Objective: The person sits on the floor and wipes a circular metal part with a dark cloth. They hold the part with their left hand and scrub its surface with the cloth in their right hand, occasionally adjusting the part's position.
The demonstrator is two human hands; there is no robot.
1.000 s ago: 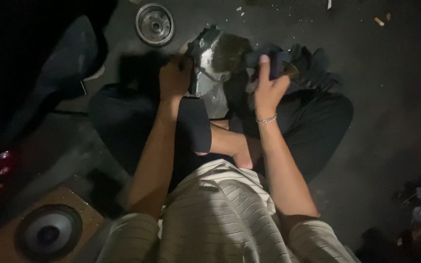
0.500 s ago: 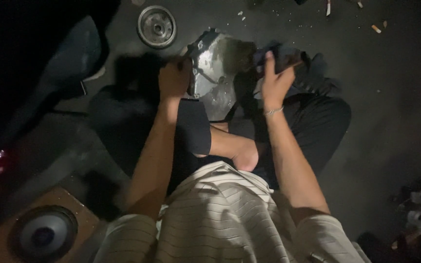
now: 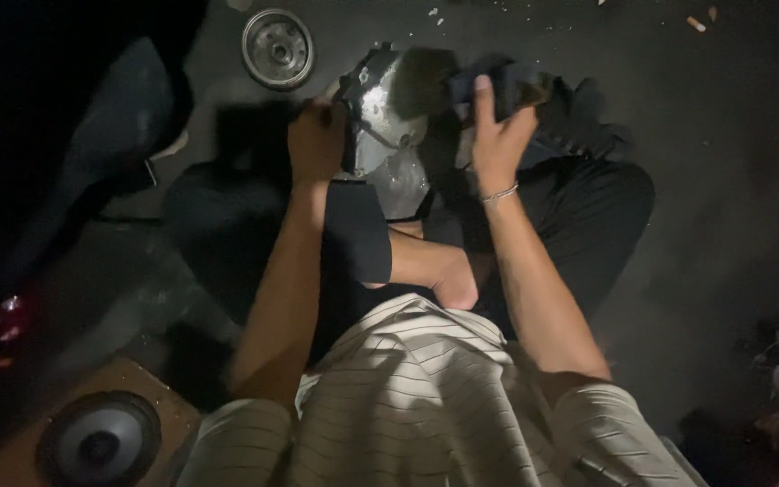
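Seen from the head camera, looking straight down, a person sits cross-legged on a dark grey concrete floor (image 3: 732, 180) in a dim room. Small scraps of debris lie scattered on the floor near the top edge. A round metal disc (image 3: 278, 47) with a hub in its middle lies flat on the floor at upper left, well apart from the hands. At lower left a round black speaker (image 3: 101, 439) sits in a brown wooden board. A small red glow shows at the far left edge, and pale metal parts lie in shadow at the far right.

In front of the person's knees, above the dark trousers, is a dull silver metal casing (image 3: 380, 113), irregular in shape and tilted on edge. The left hand (image 3: 316, 140) grips its left edge, fingers curled tight around the rim, knuckles facing the camera. The right hand (image 3: 490, 135) holds a dark cloth (image 3: 520, 83) against the casing's upper right side, with fingers bent over the cloth and the thumb raised; the cloth trails off to the right over the knee.

Both forearms reach forward from a pale striped shirt, the left nearly straight, the right angled inward. A thin bracelet circles the right wrist.
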